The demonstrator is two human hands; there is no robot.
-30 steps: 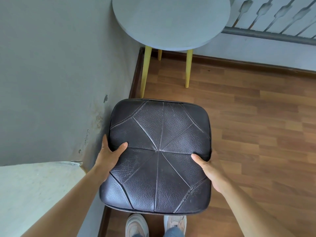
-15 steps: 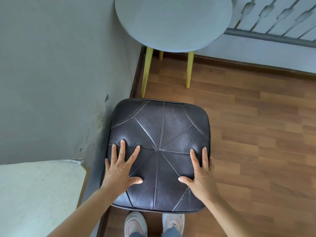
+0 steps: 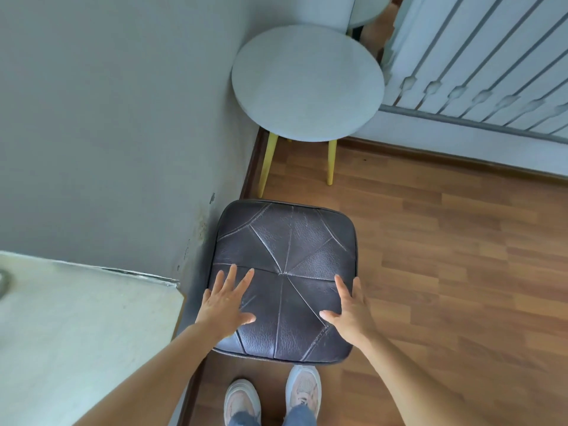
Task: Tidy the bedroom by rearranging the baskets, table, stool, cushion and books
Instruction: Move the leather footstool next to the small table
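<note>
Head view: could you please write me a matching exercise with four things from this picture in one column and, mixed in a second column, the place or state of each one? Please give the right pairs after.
1. round table
2. dark leather stool
3. shoes
4. left hand

A. lies flat on the stool's top, fingers spread
B. on the wooden floor, at the picture's bottom edge
C. stands on yellow legs, farthest from the person
D. beside the grey wall, between table and shoes

Pairs: 1-C, 2-D, 3-B, 4-A.
</note>
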